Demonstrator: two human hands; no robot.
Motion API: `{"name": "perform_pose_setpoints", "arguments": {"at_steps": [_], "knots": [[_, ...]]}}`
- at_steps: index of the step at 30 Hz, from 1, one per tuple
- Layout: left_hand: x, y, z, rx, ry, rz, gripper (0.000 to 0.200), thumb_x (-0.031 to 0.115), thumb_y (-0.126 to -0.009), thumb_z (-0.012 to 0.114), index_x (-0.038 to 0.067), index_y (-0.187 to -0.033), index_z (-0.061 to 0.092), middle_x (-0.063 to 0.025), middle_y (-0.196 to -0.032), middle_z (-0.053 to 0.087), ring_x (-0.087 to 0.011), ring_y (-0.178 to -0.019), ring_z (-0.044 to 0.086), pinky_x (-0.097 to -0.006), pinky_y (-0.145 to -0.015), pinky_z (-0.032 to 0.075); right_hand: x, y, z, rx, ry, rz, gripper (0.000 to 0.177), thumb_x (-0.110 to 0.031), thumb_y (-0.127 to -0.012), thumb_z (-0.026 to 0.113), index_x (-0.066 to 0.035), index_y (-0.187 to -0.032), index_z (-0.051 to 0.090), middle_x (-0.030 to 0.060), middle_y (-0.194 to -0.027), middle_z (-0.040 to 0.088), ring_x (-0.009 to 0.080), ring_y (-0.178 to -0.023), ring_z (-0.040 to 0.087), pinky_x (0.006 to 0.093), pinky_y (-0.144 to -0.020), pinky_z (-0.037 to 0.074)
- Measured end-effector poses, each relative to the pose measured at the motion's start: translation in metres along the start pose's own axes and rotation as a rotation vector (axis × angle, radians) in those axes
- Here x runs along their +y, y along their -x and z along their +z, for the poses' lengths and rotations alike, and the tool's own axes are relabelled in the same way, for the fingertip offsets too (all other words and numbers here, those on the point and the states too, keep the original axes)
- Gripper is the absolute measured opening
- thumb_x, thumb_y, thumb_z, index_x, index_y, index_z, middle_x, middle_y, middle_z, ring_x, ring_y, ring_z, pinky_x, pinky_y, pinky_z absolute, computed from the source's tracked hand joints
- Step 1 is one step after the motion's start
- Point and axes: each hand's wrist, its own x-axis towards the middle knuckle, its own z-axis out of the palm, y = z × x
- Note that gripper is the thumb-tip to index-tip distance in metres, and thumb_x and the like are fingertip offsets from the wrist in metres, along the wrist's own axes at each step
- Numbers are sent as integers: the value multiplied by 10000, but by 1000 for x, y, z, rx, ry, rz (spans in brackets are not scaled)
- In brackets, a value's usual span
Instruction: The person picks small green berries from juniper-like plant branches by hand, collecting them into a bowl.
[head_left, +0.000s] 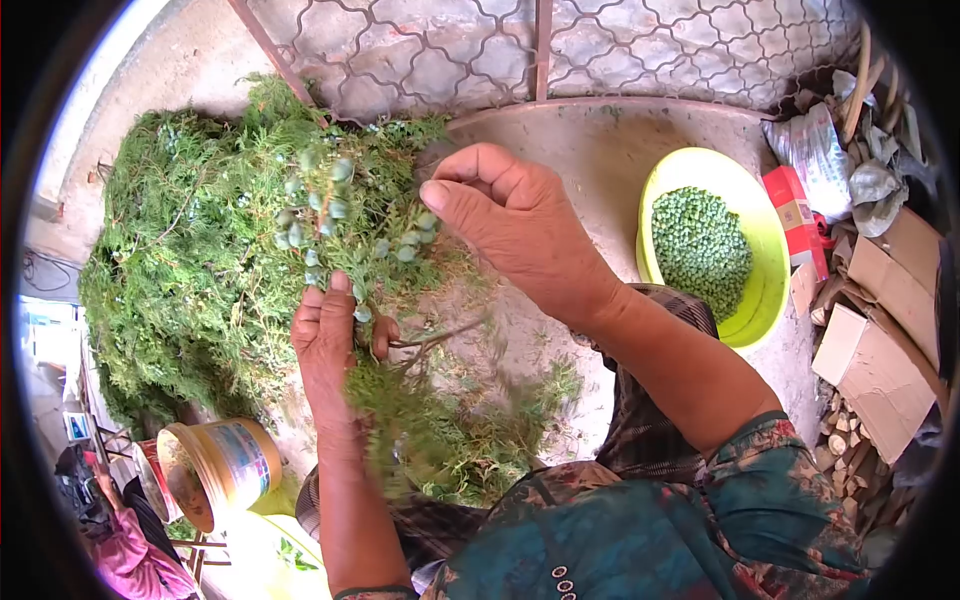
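Over the feathery green branch pile (pixel 190 260), the leafy sprig w/ blue-green berries (pixel 338 209) points fwd from L hand (pixel 326 340), which pinches its base; R hand (pixel 525 220) is apart, right of sprig, thumb near forefinger.

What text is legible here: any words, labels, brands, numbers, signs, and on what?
No text is legible.
Printed label on the yellowish bucket: too blurred to read.
Red box: any print on it is too small to read.
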Motion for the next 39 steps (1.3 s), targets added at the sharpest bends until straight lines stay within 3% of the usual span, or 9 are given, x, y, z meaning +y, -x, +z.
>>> {"name": "perform_pose_setpoints", "arguments": {"at_steps": [3,5,9,11,12,15,25,27,39], "knots": [[5,1,3,33,-123,1,285,301,-898,579,94,-758,442,-13,-530,407,-120,-435,383,-273,-528,417,9,-1,0,35,154,-266,154,-172,-887,600,-26,-933,583,-62,-706,495,4,-623,409,175,-523,342],[8,4,12,100,-124,11,290,300,-893,589,97,-737,453,-8,-540,419,-111,-440,396,-258,-509,413,3,6,5,-150,129,-193,152,-164,-882,607,-15,-906,585,-59,-716,505,18,-647,427,194,-542,360],[9,4,15,147,-181,38,286,274,-884,612,100,-696,485,1,-574,477,-80,-460,446,-205,-439,385,6,13,13,-195,10,84,148,-154,-865,624,-12,-888,587,-38,-722,519,34,-662,436,215,-562,382],[1,-1,9,124,-180,64,278,268,-883,614,96,-704,489,-2,-587,495,-72,-468,459,-192,-424,373,9,15,17,-119,247,-255,163,-169,-836,650,-29,-894,588,10,-709,559,92,-628,518,247,-559,415],[-1,-3,8,99,-181,95,270,263,-881,617,93,-712,494,-5,-599,513,-63,-476,472,-179,-409,361,12,17,19,-120,250,-250,163,-169,-836,650,-29,-894,588,10,-709,559,92,-628,518,247,-559,415],[-1,-1,13,124,-190,122,253,223,-904,582,83,-716,488,12,-591,488,-53,-472,435,-187,-400,352,18,22,26,-160,497,-439,233,-220,-816,623,-76,-963,514,144,-692,595,347,-636,591,432,-524,443],[1,3,10,86,-149,153,282,215,-915,567,86,-695,446,0,-589,465,-61,-464,418,-194,-422,361,26,20,32,-120,625,-402,261,-191,-817,600,-66,-1016,486,149,-660,590,340,-642,606,435,-532,457],[-1,3,10,85,-136,151,278,207,-916,565,87,-695,446,3,-595,467,-60,-466,417,-194,-421,361,27,18,31,-148,633,-435,267,-160,-819,620,-80,-1054,522,148,-792,601,352,-679,595,401,-551,457],[-1,4,10,103,-149,125,245,197,-917,562,88,-718,469,8,-645,494,-54,-497,428,-194,-411,350,28,15,31,-243,791,-503,263,-167,-798,629,-93,-1012,496,115,-717,591,313,-664,607,395,-531,463]]}}
